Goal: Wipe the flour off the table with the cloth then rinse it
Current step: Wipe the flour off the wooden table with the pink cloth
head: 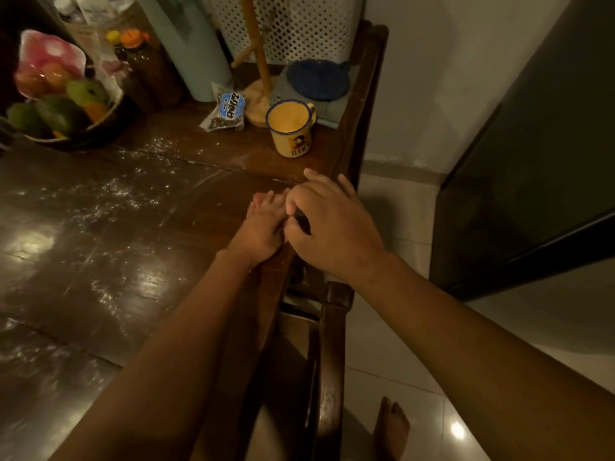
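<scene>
White flour (109, 194) lies scattered in streaks over the dark wooden table (100, 261), thickest left of centre. My left hand (261, 227) rests on the table beside its right edge, fingers relaxed and pointing away from me. My right hand (329, 224) lies close against it over the table's edge, fingers fairly straight. A small dark patch shows under its thumb; I cannot tell what it is. A round blue cloth (317, 79) sits on a folded grey cloth (332, 111) at the back right, apart from both hands.
A yellow enamel mug (291, 129) stands just beyond my hands. Behind it are a snack packet (226, 111), a wooden stand (259, 78), jars and a fruit bowl (63, 108) at the back left. A chair back (332, 344) stands against the table's right edge, with tiled floor beyond.
</scene>
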The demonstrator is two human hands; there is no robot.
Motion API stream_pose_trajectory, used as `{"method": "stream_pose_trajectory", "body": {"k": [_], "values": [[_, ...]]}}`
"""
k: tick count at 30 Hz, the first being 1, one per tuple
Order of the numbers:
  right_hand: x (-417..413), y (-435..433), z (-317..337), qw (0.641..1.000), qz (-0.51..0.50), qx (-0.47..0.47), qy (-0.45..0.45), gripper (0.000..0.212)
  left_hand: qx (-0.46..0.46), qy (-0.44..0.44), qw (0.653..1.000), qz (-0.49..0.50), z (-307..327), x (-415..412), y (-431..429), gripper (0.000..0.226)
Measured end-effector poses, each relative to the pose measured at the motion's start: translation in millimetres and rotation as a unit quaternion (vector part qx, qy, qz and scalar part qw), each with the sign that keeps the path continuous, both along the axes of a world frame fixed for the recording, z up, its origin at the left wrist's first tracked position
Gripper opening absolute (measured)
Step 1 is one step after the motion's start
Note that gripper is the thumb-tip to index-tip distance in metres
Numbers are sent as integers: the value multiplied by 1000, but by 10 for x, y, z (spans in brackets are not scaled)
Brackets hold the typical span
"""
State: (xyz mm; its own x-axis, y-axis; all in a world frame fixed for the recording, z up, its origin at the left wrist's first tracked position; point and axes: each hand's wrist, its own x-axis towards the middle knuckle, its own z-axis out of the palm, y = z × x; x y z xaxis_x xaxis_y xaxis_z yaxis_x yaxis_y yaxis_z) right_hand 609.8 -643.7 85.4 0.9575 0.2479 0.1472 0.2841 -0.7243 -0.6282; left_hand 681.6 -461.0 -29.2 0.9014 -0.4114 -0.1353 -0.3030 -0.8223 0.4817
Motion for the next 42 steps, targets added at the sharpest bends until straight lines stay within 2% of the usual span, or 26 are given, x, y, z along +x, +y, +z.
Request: {"method": "stream_pose_trajectory", "body": {"k": [3,5,8,11,15,18,21,23,24,26,27,28,30,33,37,42], "values": [[50,34,55,999,-14,-11,30,6,11,0,1000,14,-21,145,217,62],[71,72,80,998,-26,-24,43,6,53,-37,996,63,-103,393,303,61],[62,95,100,996,-41,-29,72,7,104,-30,987,121,-111,680,131,55],[56,89,122,995,-42,-40,83,8,107,-23,991,73,-47,783,-183,59],[53,141,138,994,-57,-46,85,9,188,-12,979,-80,72,603,-261,65],[46,175,181,992,-64,-63,87,11,61,1,992,-111,184,431,28,60],[33,216,226,987,-77,-104,93,21,50,-7,998,-35,218,498,327,60],[17,248,245,983,-90,-120,102,33,-28,-22,996,87,242,553,399,59],[9,261,251,982,-96,-124,105,38,-76,-14,985,155,270,595,400,56],[0,271,260,980,-104,-127,108,45,-113,7,959,261,279,744,384,51],[-1,270,261,980,-106,-127,109,46,-94,11,952,289,300,834,367,50],[0,269,257,980,-107,-127,109,46,-31,-1,956,293,308,943,347,52],[1,269,249,981,-107,-121,107,46,86,-41,966,239,290,1126,307,58],[5,265,237,983,-109,-107,105,46,136,-58,982,116,136,1312,176,57],[11,261,214,983,-109,-104,106,45,43,-46,998,29,71,1123,287,56],[4,268,227,983,-109,-99,111,44,-58,81,995,-15,193,807,680,56]]}}
